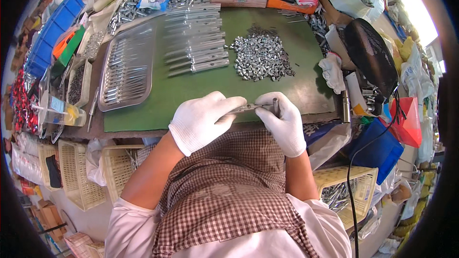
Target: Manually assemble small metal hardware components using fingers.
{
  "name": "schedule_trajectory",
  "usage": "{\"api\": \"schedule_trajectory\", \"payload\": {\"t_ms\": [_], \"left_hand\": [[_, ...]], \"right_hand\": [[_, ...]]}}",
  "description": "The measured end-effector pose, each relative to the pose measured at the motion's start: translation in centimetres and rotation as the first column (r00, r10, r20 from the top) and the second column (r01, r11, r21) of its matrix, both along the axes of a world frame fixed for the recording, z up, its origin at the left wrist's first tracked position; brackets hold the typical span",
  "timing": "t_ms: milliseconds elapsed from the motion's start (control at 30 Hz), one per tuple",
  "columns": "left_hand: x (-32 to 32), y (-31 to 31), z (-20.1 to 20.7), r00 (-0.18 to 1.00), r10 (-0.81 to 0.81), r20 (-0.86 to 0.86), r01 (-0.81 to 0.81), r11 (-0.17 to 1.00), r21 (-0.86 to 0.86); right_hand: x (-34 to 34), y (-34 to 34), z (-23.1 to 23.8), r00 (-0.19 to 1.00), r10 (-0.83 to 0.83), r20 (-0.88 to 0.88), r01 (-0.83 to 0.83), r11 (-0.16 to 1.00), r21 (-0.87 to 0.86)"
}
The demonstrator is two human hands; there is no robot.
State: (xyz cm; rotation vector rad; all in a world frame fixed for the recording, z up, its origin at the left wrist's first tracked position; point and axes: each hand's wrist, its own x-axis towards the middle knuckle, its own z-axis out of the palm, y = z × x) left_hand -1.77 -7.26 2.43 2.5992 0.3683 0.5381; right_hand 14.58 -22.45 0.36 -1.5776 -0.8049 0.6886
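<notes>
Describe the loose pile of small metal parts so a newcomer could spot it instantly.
Start at the green mat covering the workbench. On its far right part, beyond the gloved right hand, lies the heap of small shiny metal pieces. Unlike the long metal rods stacked beside it, these are short and scattered.

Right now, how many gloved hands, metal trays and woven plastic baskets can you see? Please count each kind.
Gloved hands: 2, the left hand and the right hand
Metal tray: 1
Woven plastic baskets: 3
Total: 6

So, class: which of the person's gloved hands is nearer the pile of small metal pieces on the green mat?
Right. The right hand sits just below the pile; the left hand lies further left.
</notes>
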Motion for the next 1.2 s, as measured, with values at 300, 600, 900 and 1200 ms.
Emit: {"api": "schedule_trajectory", "payload": {"t_ms": [300,600,900,1200], "left_hand": [[0.3,-0.7,0.0,0.998,0.013,-0.056,-0.012,1.000,0.017],[1.5,-3.3,-1.1,0.966,0.153,-0.207,-0.097,0.962,0.257],[1.4,-2.9,-1.2,0.974,0.131,-0.185,-0.097,0.978,0.184],[1.3,-2.7,-1.0,0.966,0.138,-0.219,-0.102,0.980,0.169]], "right_hand": [[0.4,-0.7,0.9,0.982,0.013,0.187,-0.007,1.000,-0.030],[6.5,2.2,-0.8,0.537,-0.173,0.825,0.303,0.953,0.002],[3.6,0.4,1.4,0.770,0.163,0.617,-0.103,0.986,-0.132],[2.1,0.6,1.0,0.775,0.178,0.606,-0.091,0.981,-0.171]]}}
